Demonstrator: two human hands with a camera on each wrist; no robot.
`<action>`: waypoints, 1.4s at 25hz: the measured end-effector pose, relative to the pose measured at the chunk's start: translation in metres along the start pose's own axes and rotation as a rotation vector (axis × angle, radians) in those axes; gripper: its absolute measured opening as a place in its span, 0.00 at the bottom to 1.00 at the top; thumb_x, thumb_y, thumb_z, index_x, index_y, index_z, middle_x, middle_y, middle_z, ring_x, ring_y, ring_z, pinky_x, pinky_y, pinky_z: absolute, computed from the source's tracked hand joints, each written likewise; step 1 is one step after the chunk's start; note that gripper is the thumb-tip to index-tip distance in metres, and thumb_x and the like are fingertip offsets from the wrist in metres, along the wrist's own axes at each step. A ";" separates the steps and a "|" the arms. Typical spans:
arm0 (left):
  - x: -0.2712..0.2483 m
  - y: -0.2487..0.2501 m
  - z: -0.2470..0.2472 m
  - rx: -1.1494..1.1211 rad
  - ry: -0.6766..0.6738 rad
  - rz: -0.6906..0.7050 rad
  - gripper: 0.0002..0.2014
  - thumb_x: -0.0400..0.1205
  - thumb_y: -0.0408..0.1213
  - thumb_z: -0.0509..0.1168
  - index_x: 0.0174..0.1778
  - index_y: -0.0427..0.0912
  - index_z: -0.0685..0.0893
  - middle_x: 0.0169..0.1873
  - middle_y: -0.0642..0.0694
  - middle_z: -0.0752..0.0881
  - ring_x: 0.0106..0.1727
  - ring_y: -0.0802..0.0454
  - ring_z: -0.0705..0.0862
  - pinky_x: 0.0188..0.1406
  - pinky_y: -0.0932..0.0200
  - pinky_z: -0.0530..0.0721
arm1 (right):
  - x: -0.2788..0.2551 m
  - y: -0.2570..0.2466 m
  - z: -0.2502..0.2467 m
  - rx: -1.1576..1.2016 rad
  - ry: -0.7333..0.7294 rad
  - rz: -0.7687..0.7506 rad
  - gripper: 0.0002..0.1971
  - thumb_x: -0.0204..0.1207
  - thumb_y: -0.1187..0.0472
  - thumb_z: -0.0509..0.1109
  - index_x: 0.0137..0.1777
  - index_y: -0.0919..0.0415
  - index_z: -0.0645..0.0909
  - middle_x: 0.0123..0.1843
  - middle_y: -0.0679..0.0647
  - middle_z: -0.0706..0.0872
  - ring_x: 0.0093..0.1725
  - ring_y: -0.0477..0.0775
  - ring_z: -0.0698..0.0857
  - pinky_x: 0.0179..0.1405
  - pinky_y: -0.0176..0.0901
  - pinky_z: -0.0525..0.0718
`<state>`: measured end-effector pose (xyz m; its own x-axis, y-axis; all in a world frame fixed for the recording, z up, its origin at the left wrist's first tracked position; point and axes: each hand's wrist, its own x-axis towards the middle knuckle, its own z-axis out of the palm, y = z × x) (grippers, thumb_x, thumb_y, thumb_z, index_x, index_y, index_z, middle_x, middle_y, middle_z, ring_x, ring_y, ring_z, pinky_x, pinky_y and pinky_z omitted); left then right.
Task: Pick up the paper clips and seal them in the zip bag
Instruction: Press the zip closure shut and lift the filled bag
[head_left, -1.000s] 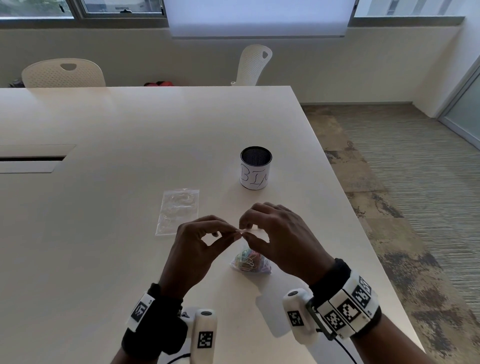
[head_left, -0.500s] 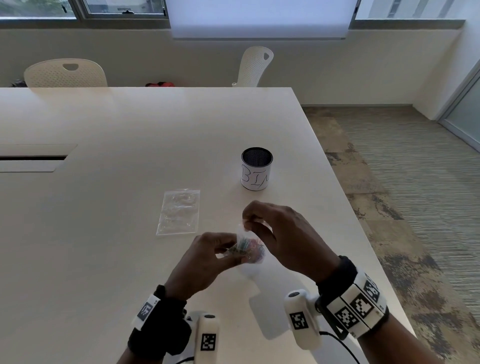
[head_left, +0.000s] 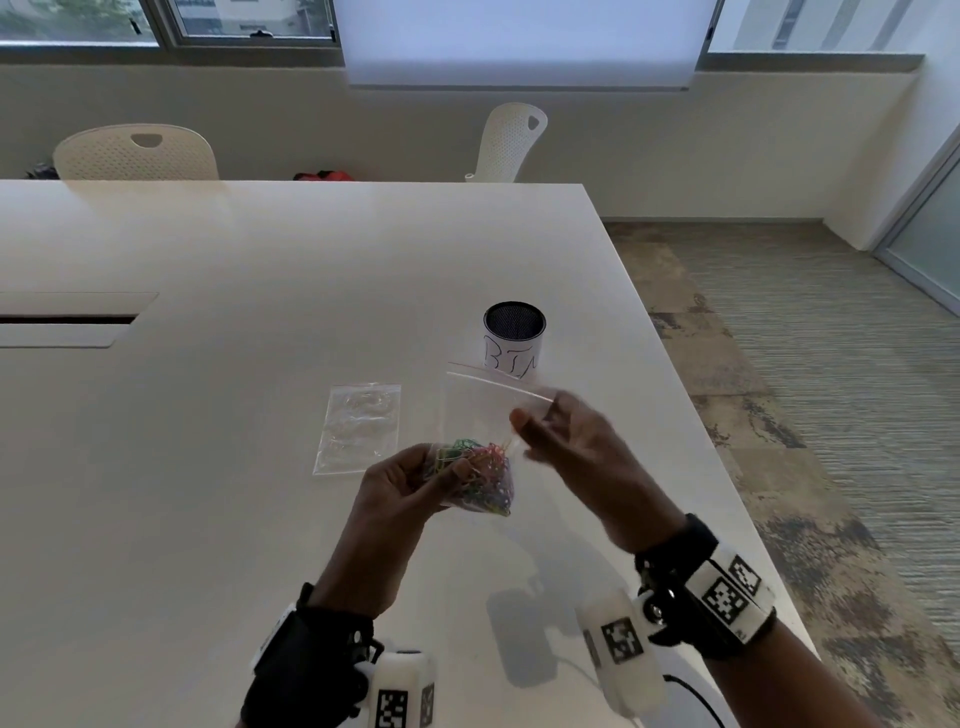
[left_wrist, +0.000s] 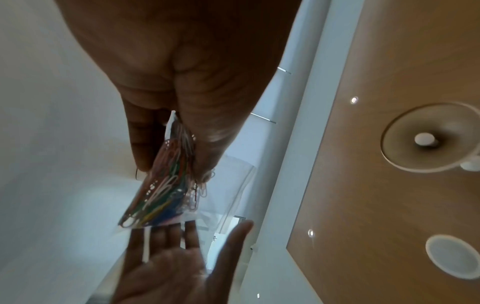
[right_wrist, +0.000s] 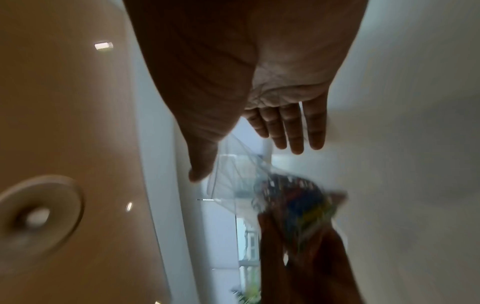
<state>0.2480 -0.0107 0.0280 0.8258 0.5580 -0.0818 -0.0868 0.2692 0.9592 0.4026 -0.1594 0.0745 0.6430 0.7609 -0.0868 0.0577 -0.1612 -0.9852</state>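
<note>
A clear zip bag (head_left: 480, 410) stands upright above the white table (head_left: 182, 493), its red zip strip (head_left: 498, 381) at the top. Colourful paper clips (head_left: 478, 478) fill its bottom. My left hand (head_left: 441, 470) grips that clip-filled bottom between thumb and fingers; the left wrist view shows the paper clips (left_wrist: 161, 197) bunched under the thumb. My right hand (head_left: 545, 431) is blurred, just right of the bag's empty upper part. In the right wrist view this right hand (right_wrist: 246, 156) has straight fingers and a spread thumb, holding nothing.
A second clear bag (head_left: 358, 426), flat and empty, lies on the table left of my hands. A black mesh cup (head_left: 514, 338) with a white handwritten label stands behind them. The table's right edge (head_left: 727, 467) runs close to my right arm. Two white chairs stand at the far side.
Earlier both hands pinched the bag's top with the clips hanging below. My left hand moved down to grip the clip-filled bottom, the bag turned upright, and my right hand let go and opened.
</note>
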 end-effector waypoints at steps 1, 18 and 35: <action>0.000 0.001 0.000 -0.040 -0.002 -0.014 0.17 0.78 0.37 0.75 0.59 0.29 0.91 0.55 0.30 0.95 0.55 0.41 0.93 0.58 0.56 0.93 | -0.002 0.009 0.006 0.166 -0.099 0.068 0.36 0.72 0.37 0.80 0.73 0.57 0.78 0.68 0.55 0.90 0.68 0.54 0.89 0.73 0.55 0.86; -0.021 0.012 -0.027 0.302 0.264 0.045 0.07 0.85 0.34 0.75 0.57 0.49 0.93 0.51 0.43 0.94 0.51 0.50 0.91 0.42 0.60 0.91 | 0.026 0.034 0.026 0.609 -0.185 0.319 0.23 0.76 0.69 0.76 0.67 0.83 0.81 0.62 0.75 0.90 0.61 0.69 0.93 0.62 0.49 0.92; -0.072 0.001 -0.069 0.645 0.247 -0.089 0.03 0.85 0.40 0.75 0.52 0.54 0.92 0.44 0.55 0.95 0.44 0.54 0.94 0.52 0.49 0.92 | 0.067 0.045 0.073 -0.710 0.283 -0.086 0.39 0.75 0.59 0.82 0.81 0.66 0.66 0.76 0.63 0.76 0.76 0.63 0.75 0.82 0.51 0.73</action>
<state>0.1502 0.0036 0.0161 0.6571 0.7379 -0.1536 0.3871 -0.1555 0.9088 0.3923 -0.0700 0.0139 0.7796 0.6144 0.1210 0.5313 -0.5467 -0.6471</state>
